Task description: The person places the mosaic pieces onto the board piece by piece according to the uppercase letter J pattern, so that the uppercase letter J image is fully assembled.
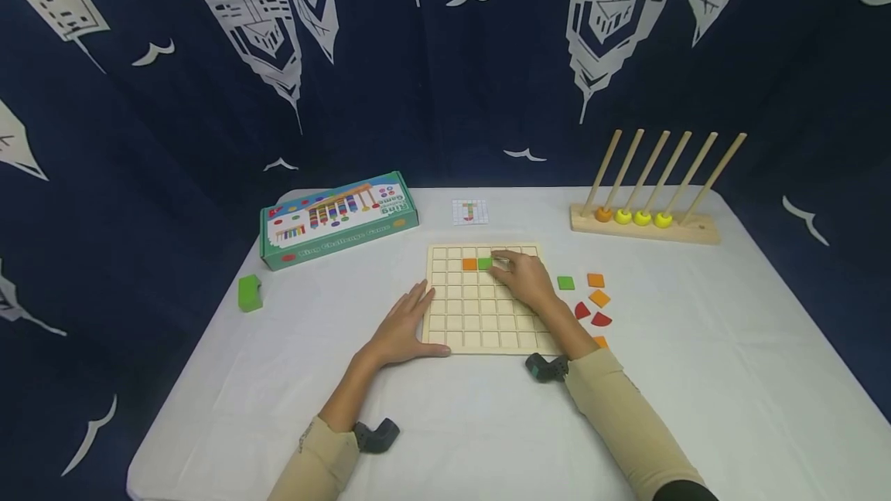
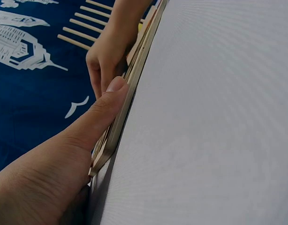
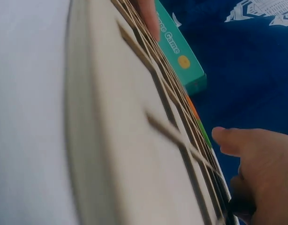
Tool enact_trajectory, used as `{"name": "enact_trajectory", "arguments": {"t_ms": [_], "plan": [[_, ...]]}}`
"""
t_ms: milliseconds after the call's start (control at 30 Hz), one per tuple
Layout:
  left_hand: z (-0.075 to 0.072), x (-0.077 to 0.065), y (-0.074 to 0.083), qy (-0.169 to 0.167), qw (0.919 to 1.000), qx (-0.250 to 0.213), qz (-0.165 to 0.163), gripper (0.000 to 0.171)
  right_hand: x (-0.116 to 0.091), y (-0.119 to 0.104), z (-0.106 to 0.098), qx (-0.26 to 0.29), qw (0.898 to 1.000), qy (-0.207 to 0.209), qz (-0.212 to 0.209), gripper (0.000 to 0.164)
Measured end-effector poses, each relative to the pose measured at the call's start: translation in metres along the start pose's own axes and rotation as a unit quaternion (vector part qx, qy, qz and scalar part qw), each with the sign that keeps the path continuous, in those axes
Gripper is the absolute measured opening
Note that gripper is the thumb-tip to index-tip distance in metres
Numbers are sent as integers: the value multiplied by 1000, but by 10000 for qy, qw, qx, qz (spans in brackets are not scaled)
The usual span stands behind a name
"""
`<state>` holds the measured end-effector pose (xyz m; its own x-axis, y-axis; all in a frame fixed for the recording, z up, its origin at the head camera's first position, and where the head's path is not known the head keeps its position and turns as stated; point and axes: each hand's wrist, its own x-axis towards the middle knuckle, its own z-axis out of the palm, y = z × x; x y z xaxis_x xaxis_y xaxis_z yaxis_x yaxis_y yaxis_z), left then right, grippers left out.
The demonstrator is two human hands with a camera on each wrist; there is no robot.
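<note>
A wooden grid board (image 1: 480,323) lies flat on the white table. In its second row from the far side sit an orange square tile (image 1: 469,264) and, right beside it, a green square tile (image 1: 485,264). My right hand (image 1: 525,281) reaches over the board, thumb and forefinger pinching the green tile at its right-hand corners. My left hand (image 1: 400,331) rests at the near left corner, its fingers stretched along the left edge and the thumb (image 2: 104,108) against the front edge. A small pattern card (image 1: 470,212) lies beyond the board.
Right of the board lie a loose green tile (image 1: 566,283), several orange tiles (image 1: 599,298) and red quarter-round pieces (image 1: 601,319). A peg stand (image 1: 643,229) with several beads stands at the back right. A green game box (image 1: 341,219) and a green block (image 1: 249,294) are left.
</note>
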<state>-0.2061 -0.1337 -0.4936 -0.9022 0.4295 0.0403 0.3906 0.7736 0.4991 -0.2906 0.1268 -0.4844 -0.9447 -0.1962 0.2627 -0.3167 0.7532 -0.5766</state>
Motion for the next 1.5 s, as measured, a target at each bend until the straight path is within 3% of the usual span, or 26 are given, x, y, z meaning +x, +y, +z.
{"name": "enact_trajectory", "arguments": {"t_ms": [167,400,733,900,1200,1500], "plan": [[1,0,1,2,10000,-17,-34,114,-9,8,-18,257,9996,52,-102,37],[1,2,1,1,10000,-13,-22,114,-31,31,-60,351,9990,134,-257,34],[-2,0,0,24,10000,-7,-46,116,-58,84,-107,-146,9965,731,379,35],[0,1,-1,31,10000,-12,-15,115,-65,104,-115,-323,9947,847,481,35],[1,2,1,-16,10000,11,-49,116,-75,116,-115,-396,9965,131,727,40],[2,2,-1,8,10000,68,-59,116,-76,120,-110,-609,9958,74,676,33]]}}
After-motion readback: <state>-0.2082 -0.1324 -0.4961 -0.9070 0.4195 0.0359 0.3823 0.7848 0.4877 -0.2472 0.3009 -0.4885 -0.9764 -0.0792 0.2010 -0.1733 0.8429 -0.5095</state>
